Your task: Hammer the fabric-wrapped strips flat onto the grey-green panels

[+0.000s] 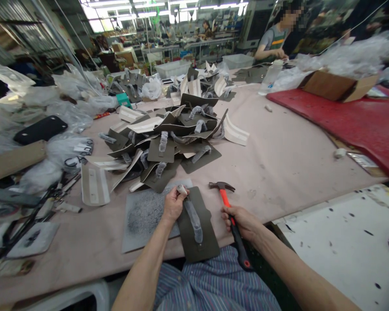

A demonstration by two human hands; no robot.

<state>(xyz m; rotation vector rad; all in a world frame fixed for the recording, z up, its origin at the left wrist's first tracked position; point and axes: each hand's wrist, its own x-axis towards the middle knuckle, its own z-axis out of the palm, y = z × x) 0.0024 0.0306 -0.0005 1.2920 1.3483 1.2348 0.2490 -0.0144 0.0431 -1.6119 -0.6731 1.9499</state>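
My right hand (241, 220) grips a claw hammer (224, 196) with a red and black handle, its head pointing away from me. Between the closed fingers of my left hand (174, 204) is a short whitish cylindrical piece (181, 189); its lower end is hidden. Those fingers are at the top edge of a dark olive panel (202, 211), which has a plastic-wrapped handle (193, 220) along its middle. The panel lies partly over a speckled grey plate (145, 216), its near end reaching past the table edge above my lap.
A heap of similar panels (165, 125) with wrapped handles lies beyond my hands. Plastic bags (65, 103) and loose tools crowd the left. On the right are a red padded board (337, 116), an open cardboard box (333, 84) and a white spotted surface (340, 242). Another person (275, 39) works at far right.
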